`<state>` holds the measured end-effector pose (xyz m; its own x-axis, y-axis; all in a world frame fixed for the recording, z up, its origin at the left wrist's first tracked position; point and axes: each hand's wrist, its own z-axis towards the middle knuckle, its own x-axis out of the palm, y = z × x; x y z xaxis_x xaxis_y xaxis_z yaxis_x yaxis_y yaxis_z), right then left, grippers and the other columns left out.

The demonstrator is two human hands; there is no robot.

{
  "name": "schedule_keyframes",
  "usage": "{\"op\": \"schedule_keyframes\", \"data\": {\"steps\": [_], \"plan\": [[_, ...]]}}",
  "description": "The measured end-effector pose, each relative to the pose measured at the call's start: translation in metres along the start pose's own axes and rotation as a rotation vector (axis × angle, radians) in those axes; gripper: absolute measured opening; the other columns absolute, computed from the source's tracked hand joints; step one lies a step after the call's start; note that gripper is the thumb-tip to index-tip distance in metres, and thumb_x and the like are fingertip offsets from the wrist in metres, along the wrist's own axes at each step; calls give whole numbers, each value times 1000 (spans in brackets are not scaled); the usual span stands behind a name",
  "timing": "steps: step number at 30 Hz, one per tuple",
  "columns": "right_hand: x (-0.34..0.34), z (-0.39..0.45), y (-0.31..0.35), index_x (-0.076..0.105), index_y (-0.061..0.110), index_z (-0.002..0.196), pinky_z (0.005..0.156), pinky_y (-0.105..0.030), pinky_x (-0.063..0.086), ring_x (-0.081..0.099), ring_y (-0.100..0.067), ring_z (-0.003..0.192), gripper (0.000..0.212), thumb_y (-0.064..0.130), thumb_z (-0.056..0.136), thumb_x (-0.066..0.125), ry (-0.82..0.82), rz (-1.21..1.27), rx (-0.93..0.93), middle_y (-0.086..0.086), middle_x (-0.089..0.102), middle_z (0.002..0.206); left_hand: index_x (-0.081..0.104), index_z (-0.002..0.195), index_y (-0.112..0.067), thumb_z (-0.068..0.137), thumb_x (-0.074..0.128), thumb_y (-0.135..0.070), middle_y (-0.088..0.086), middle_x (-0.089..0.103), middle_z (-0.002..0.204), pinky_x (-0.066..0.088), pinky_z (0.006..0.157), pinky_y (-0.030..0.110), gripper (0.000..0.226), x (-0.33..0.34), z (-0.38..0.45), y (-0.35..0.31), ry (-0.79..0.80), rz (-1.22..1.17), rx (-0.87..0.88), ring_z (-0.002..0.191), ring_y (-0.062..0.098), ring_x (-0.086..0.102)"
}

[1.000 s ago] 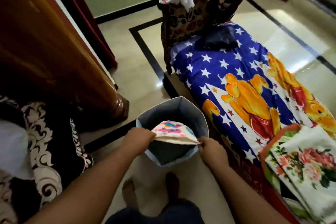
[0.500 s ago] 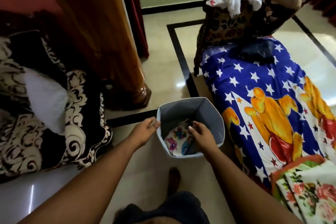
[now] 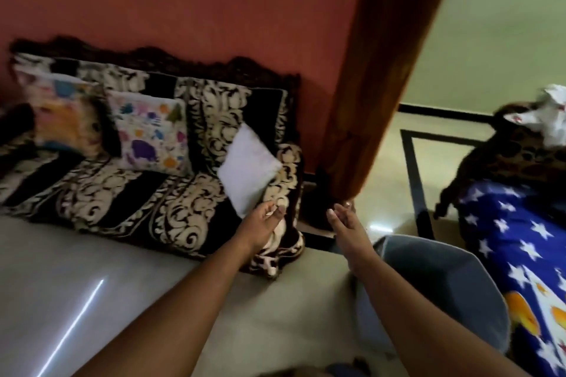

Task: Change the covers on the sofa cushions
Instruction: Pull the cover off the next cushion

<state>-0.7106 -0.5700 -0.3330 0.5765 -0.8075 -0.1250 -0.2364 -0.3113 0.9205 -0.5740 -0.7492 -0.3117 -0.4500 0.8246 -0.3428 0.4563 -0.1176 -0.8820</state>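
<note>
White bare cushion (image 3: 248,169) awaits a cover beside two printed ones; left hand (image 3: 264,220) touches it, fingers apart, right hand (image 3: 344,217) empty

Dim, motion-blurred, perhaps window glare on floor (image 3: 76,309)

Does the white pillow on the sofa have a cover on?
No, it looks bare: the white pillow is plain, unlike the colourful pillow beside it.
</note>
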Motion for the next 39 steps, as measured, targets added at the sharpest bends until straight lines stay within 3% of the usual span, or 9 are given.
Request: {"op": "schedule_keyframes", "data": {"steps": [8,14,18,21,23,28,32,36,39], "plan": [[180,3,53,49,20,143,109,-39,42,51,-18,131,53,42,97,63,241,-29,-75,-3,55,142,54,140,-12,100,56,-40,-3,59,132,39,98,19,49,-174,-47,49,-250,-48,-22,124,12,54],[270,31,78,48,15,146,104,-29,40,47,-12,128,53,38,99,61,296,-90,-122,2,52,139,50,144,-21,88,52,-68,-1,57,139,42,96,28,73,-259,-40,74,-348,-66,-94,121,12,54],[331,80,85,48,18,145,104,-38,44,51,-18,125,46,35,102,57,331,-119,-113,3,54,130,46,147,-22,92,55,-65,-1,55,143,40,106,31,70,-313,-5,87,-369,-80,-152,128,15,52],[373,113,88,47,18,147,110,-46,44,50,-18,128,52,40,101,58,325,-129,-62,1,53,141,47,147,-24,85,58,-73,0,56,143,39,114,39,80,-350,24,100,-400,-97,-210,130,16,52],[400,135,89,48,19,146,111,-50,43,51,-22,132,52,40,100,59,322,-123,-10,0,53,145,46,147,-21,93,56,-62,0,54,143,39,113,38,69,-376,41,106,-410,-76,-234,132,18,50],[464,180,101,48,17,145,104,-36,42,49,-22,134,49,35,101,58,364,-179,44,-2,52,146,43,150,-17,97,55,-55,6,55,144,43,108,36,66,-435,79,130,-404,-88,-265,129,17,53],[513,209,106,48,19,145,99,-33,42,51,-17,121,53,41,99,60,380,-250,52,-4,53,144,42,150,-18,96,57,-55,6,54,145,43,103,32,67,-482,108,155,-366,-148,-290,129,17,53],[563,237,101,43,19,148,108,-40,42,49,-23,132,60,44,97,62,381,-333,96,-7,49,149,49,145,-23,80,60,-77,3,59,140,47,108,44,85,-541,146,191,-306,-193,-288,125,16,58],[599,253,95,43,22,148,109,-48,46,51,-23,131,65,51,94,64,348,-381,133,-6,49,151,56,137,-18,95,58,-58,0,64,129,49,105,41,58,-587,173,206,-303,-148,-286,118,15,61]]}}
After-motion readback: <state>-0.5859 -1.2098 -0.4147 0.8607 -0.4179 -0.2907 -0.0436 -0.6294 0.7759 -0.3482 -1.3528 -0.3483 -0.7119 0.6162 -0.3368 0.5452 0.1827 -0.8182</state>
